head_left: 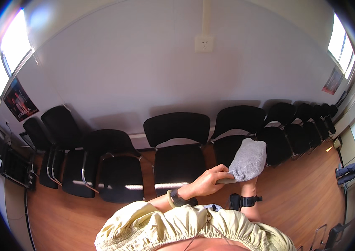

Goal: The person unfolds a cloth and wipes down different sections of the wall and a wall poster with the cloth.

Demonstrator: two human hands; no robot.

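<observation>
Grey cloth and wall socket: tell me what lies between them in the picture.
In the head view, the stretch from the grey cloth up to the wall socket crosses a black chair, then pale wall.

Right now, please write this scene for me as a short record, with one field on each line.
Left hand: holds the lower edge of the grey cloth
Right hand: mostly hidden by the cloth, inside or behind it; finger pose cannot be told
Left wrist: pale band and dark strap
Right wrist: black strapped device
Seating: black chairs along the wall
On wall: pale socket
Floor: brown, wood-look
</observation>
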